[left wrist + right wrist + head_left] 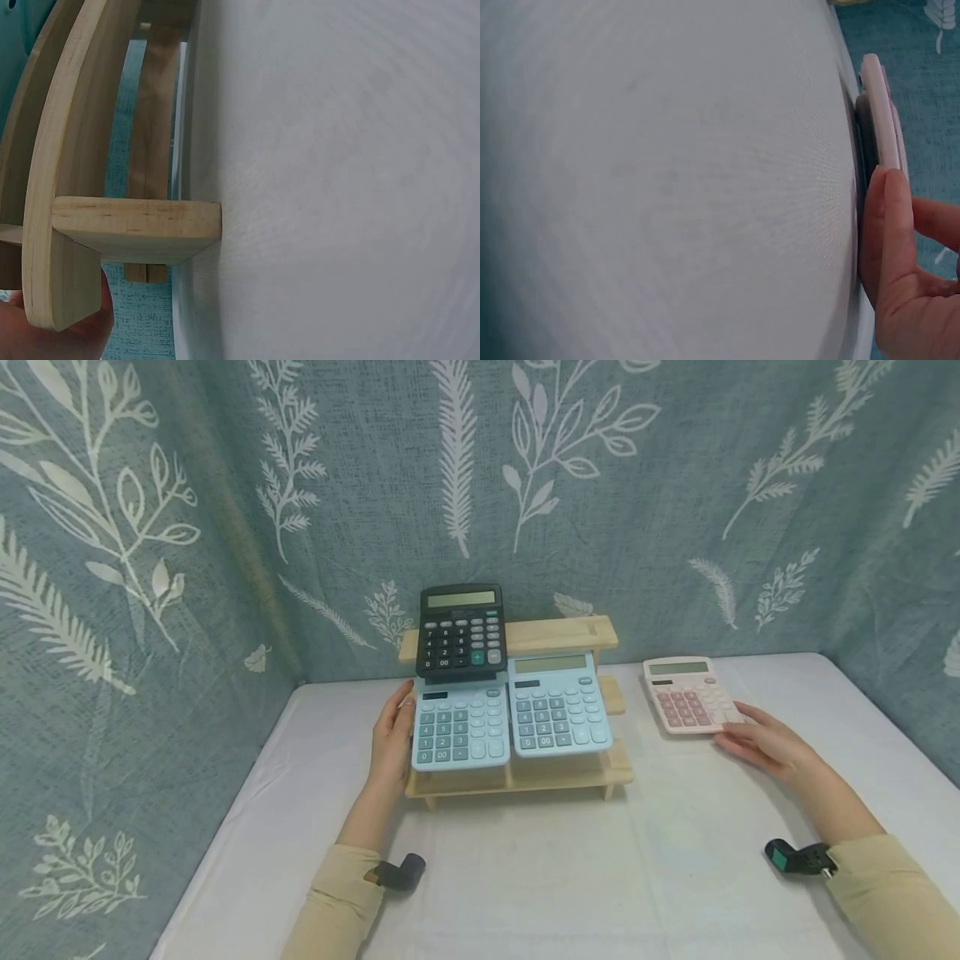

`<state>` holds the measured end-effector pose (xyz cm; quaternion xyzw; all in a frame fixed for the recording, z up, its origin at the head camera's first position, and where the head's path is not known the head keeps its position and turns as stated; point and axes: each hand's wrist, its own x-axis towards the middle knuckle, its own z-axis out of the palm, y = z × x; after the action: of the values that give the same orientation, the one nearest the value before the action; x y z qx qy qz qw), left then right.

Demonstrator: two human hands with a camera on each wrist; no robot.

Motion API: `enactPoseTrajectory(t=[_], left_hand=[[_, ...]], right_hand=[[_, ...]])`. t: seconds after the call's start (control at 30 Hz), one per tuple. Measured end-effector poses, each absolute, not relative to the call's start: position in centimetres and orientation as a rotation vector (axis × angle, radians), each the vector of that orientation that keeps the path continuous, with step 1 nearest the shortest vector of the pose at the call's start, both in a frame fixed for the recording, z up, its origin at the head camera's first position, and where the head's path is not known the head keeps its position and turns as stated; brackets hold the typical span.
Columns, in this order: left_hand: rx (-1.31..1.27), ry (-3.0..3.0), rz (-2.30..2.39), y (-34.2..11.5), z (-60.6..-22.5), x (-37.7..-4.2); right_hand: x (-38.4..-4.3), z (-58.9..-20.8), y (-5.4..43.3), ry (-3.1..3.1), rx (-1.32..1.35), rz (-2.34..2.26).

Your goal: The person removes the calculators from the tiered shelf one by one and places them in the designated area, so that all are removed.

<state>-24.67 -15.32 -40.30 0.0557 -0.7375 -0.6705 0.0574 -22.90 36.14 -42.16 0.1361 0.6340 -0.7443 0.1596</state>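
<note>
A pale pink calculator [684, 695] is at the right of the table, tilted a little. My right hand [772, 743] pinches its lower right corner; in the right wrist view the calculator [881, 112] appears edge-on, with fingers [896, 225] against it. A tiered wooden stand [517, 783] bears a black calculator [462, 631] on its top tier and two light blue calculators, the left one [460, 727] and the right one [559, 706], lower down. My left hand [392, 739] grips the stand's left end, its fingertips partly hidden. The left wrist view shows that hand [56, 330] behind the wood.
A white cloth [540, 877] covers the table. Blue-grey curtains [360, 485] with white leaf prints hang behind and at both sides. Dark wrist cameras, a left one [401, 872] and a right one [798, 858], stick out from the sleeves.
</note>
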Motion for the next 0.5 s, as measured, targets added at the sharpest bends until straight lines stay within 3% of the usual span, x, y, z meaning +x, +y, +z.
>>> enactPoseTrajectory(t=[0.5], left_hand=[[0.151, -2.237, -2.029, -15.30, -40.19, -24.60]], right_hand=[[-22.48, -41.69, 36.29, 2.004, 0.393, -1.946]])
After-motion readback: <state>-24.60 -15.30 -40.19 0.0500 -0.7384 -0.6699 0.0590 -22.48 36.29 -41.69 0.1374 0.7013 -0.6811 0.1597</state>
